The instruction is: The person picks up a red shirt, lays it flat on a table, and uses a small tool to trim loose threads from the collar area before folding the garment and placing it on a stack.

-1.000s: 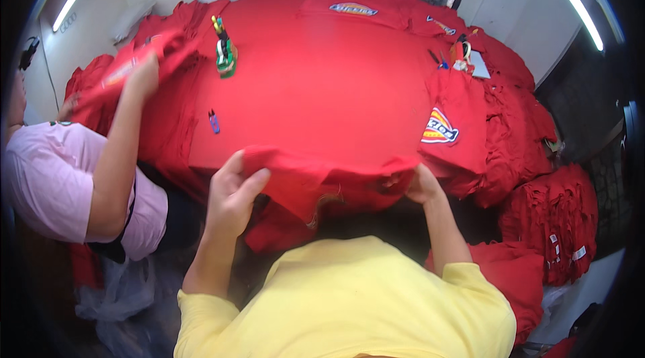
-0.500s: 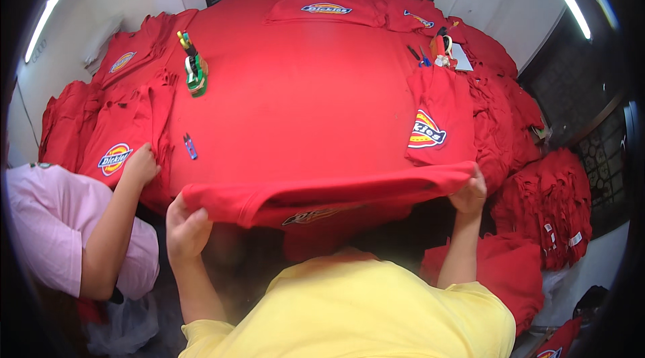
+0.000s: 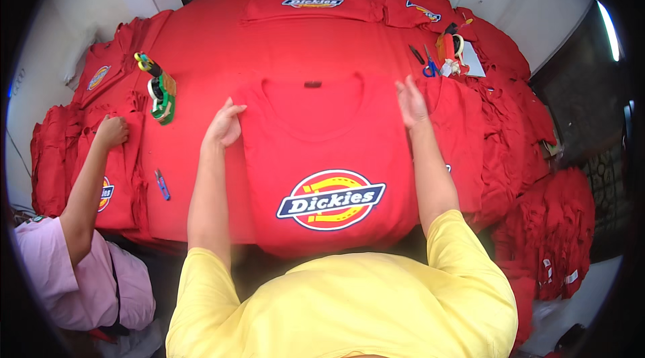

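A red shirt (image 3: 322, 149) lies spread before me, its scooped neckline at the far end and a printed oval emblem facing up. Its near edge hangs over the table's front. My left hand (image 3: 227, 123) is beside the shirt's left shoulder, fingers loosely stretched and apart. At the opposite shoulder, my right hand (image 3: 412, 104) has its fingers extended along the cloth edge, slightly blurred. Neither hand grips the fabric. Whether the fingertips touch it is hard to tell.
A co-worker's hand (image 3: 112, 131) rests on red shirts at the left. On the red-covered table are a green tape dispenser (image 3: 162, 99), blue thread snips (image 3: 162, 184), blue scissors (image 3: 431, 65) and another tape dispenser (image 3: 455, 49). Piled red garments (image 3: 554, 233) stand at the right.
The shirt, earlier held stretched at the table's near edge, now lies flat with its emblem up. Both my hands have moved forward and let go of it. The co-worker's hand has moved away from me.
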The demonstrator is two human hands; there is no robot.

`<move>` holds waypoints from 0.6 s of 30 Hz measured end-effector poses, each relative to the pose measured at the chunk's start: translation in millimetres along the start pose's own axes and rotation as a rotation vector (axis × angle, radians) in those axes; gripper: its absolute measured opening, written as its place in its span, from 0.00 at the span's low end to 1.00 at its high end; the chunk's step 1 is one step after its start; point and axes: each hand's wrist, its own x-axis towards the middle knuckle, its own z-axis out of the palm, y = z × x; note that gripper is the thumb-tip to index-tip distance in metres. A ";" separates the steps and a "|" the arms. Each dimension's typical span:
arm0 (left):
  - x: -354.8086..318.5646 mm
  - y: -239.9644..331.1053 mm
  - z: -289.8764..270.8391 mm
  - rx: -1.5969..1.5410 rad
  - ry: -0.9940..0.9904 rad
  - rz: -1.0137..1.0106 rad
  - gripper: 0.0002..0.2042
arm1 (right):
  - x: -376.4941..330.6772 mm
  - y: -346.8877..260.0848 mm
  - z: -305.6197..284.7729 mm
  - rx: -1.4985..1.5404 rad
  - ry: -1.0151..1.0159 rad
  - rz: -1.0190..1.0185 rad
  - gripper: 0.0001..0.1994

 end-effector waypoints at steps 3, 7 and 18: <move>16.5 -32.8 -5.4 0.005 0.160 -0.108 0.18 | 0.2 31.4 -16.5 0.191 -0.205 0.276 0.33; 16.4 -28.0 -7.4 0.033 0.202 -0.254 0.20 | -13.0 21.8 4.4 0.236 -0.202 0.446 0.27; 83.8 5.8 -24.5 -0.034 0.394 -0.364 0.17 | 52.3 15.5 19.1 0.363 -0.186 0.545 0.17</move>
